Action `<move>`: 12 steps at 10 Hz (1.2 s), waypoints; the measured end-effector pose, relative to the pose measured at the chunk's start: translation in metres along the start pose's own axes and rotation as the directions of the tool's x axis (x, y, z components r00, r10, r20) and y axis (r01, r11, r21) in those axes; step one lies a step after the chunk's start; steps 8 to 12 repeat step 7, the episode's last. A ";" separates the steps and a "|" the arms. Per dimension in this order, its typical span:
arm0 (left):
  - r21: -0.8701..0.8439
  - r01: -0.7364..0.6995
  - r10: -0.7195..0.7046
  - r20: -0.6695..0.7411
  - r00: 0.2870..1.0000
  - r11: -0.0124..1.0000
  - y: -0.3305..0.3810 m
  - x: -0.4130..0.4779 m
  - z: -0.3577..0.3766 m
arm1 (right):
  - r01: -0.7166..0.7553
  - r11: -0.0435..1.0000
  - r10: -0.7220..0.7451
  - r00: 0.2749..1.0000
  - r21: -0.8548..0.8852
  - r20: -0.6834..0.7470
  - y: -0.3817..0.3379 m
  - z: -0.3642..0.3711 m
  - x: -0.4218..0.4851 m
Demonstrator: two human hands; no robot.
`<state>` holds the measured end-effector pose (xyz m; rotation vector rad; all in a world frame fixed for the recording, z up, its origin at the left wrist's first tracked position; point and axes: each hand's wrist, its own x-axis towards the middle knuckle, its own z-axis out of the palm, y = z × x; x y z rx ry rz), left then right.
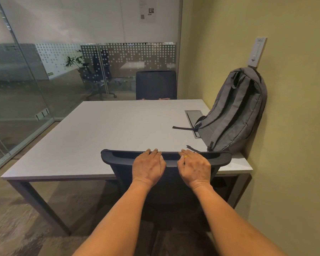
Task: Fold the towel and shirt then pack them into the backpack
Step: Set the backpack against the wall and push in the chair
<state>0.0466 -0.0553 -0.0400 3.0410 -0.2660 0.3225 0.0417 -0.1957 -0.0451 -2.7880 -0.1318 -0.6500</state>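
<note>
Glass wall [17, 89]: far left, with a strip of floor between it and the left edge of the worktop [100, 130]. A wide stretch of grey surface shows from that edge across to the hatch.
Chair [118, 157]: black, at the near edge, top rail overlapping it.
Left hand [149, 167]: on the rail, fingers [156, 152] curled over its far lip, gripping.
Far chair [156, 84]: tucked against the far edge.
Right hand [194, 168]: just beside the left, not touching it, fingers bent over the same rail, gripping.
Hatch [193, 115]: recessed near the right edge, partly under the backpack.
Backpack [236, 111]: grey, upright at the right edge, leaning on the wall [294, 145], straps trailing leftward.
</note>
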 end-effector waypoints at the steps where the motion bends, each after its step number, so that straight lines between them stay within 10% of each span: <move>1: -0.005 0.000 0.000 0.008 1.000 1.000 0.000 -0.001 0.001 | -0.018 1.000 0.018 0.999 -0.009 -0.043 0.001 0.003 -0.003; 6: -0.140 0.013 0.003 0.116 0.993 0.990 0.005 -0.017 -0.018 | -0.048 0.998 0.056 0.928 -0.030 0.369 -0.005 -0.028 -0.007; 12: -0.146 -0.010 0.019 0.060 0.998 0.989 0.008 -0.011 -0.037 | -0.037 0.997 0.057 0.930 -0.062 0.364 -0.008 -0.039 0.002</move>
